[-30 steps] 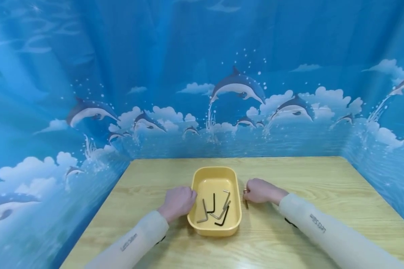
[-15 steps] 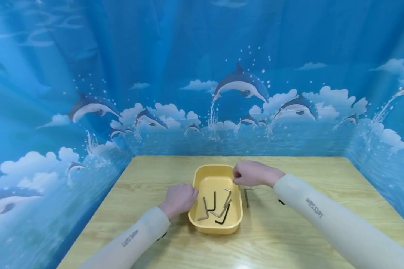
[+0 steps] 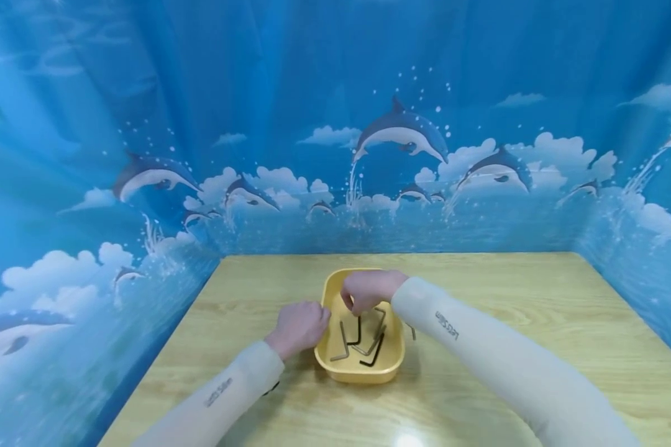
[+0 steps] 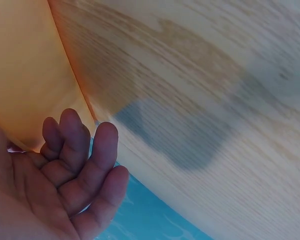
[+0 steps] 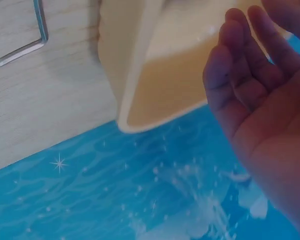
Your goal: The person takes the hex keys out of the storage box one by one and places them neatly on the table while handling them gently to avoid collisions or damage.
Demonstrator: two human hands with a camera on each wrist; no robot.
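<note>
A yellow tray (image 3: 360, 376) holds several L-shaped hex keys, some silver, some black. My left hand (image 3: 299, 327) grips its left rim; in the left wrist view the other fingers (image 4: 106, 145) curl loosely beside the tray's outer wall. Over the inside of the tray hangs my right hand (image 3: 369, 288), fingers pointing down and loosely bent, with nothing seen in them. Just under those fingertips lies a black hex key (image 3: 360, 332). Close by are a silver hex key (image 3: 343, 338) and another black hex key (image 3: 376, 351).
One silver hex key (image 5: 42, 37) lies on the wooden table (image 3: 481, 347) just right of the tray, mostly covered by my right sleeve in the head view. A blue dolphin-print curtain (image 3: 291, 124) stands behind the table and along its sides.
From beside the tray, where it held a silver hex key, my right hand has let that key lie on the table and moved left over the tray. My left hand stays at the rim.
</note>
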